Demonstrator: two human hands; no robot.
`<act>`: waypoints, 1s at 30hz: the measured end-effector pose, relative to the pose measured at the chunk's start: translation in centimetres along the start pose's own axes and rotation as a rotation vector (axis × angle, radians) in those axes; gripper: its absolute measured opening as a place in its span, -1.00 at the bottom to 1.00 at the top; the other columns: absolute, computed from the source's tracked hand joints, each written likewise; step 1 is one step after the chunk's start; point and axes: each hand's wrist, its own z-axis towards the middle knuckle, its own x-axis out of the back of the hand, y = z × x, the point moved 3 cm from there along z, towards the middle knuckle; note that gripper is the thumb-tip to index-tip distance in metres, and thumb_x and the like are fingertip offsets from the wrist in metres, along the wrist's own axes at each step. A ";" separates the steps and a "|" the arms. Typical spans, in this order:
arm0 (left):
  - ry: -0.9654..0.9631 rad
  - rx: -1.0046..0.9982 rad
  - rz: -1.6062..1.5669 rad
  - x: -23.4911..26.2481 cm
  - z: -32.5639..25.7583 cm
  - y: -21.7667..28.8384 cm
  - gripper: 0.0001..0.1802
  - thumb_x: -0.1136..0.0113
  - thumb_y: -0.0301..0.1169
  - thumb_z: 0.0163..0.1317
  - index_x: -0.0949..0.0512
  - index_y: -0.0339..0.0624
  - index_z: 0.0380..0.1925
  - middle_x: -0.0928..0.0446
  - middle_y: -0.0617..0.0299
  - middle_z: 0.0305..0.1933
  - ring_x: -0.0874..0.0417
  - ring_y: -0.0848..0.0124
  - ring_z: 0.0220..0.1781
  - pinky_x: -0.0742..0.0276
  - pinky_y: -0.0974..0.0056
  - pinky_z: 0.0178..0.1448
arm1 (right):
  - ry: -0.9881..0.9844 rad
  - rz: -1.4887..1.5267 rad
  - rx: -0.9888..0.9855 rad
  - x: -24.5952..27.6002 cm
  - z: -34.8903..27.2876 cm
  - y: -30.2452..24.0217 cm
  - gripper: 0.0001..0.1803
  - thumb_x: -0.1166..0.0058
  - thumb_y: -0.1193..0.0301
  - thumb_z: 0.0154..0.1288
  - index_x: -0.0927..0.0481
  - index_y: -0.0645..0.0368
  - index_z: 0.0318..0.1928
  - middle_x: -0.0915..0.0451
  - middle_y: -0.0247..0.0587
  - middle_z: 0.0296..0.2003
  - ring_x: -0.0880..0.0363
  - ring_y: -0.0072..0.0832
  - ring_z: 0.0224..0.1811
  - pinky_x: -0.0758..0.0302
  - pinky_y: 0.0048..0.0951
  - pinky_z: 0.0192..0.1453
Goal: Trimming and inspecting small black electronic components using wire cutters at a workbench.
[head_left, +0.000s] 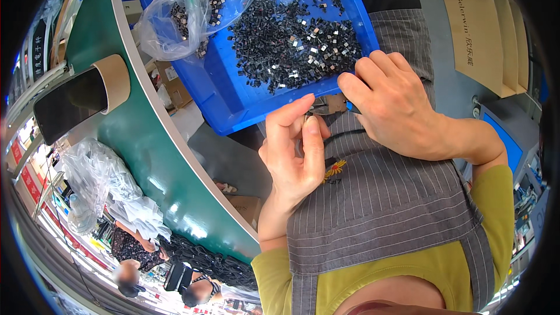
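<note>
My left hand (294,154) is closed in a pinch below the tray's near edge, thumb against fingers. Whatever sits at its fingertips is too small to name. To its right, my right hand (396,102) is curled closed round a tool with a blue handle (350,106), mostly hidden by the fingers. Its metal end seems to point toward the left fingertips. Just beyond both hands is a blue plastic tray (233,118), tilted in view. A heap of small black parts (274,41), some with silvery faces, lies in it.
Clear plastic bags (169,23) of similar parts lie over the tray's far left. On the green table (157,157) stand a phone (70,105) on a holder and a bundle of plastic bags (108,175). Cardboard boxes (475,41) are at the right; two people appear lower left.
</note>
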 end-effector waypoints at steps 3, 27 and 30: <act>-0.006 0.000 0.012 0.2 -0.1 0.2 -0.74 0.06 -0.63 0.28 -0.35 -0.39 -0.02 -0.50 0.21 -0.58 -0.40 0.63 -0.62 -0.25 0.56 -0.55 | 0.024 0.036 -0.001 -0.3 -0.1 0.0 -0.84 -0.10 0.48 -0.08 -0.40 0.11 -0.43 -0.34 -0.28 -0.53 -0.38 -0.37 -0.42 -0.28 -0.38 -0.35; -0.129 0.238 -0.662 1.0 0.3 0.7 -0.76 0.16 -0.50 0.38 -0.29 -0.35 0.01 -0.52 0.09 -0.47 -0.30 0.65 -0.68 -0.42 0.50 -0.34 | -0.553 0.853 -0.181 0.6 0.2 -0.3 -0.73 -0.03 0.31 0.29 -0.40 0.29 -0.20 -0.53 0.08 -0.47 -0.52 0.02 -0.36 -0.38 -0.10 -0.29; -0.125 0.207 -0.652 0.8 0.3 0.6 -0.73 0.16 -0.50 0.39 -0.25 -0.34 0.05 -0.52 0.10 -0.48 -0.31 0.65 -0.67 -0.46 0.45 -0.27 | -0.503 0.869 -0.170 0.4 0.2 -0.4 -0.74 -0.03 0.32 0.28 -0.41 0.29 -0.21 -0.53 0.07 -0.47 -0.52 0.03 -0.36 -0.38 -0.10 -0.30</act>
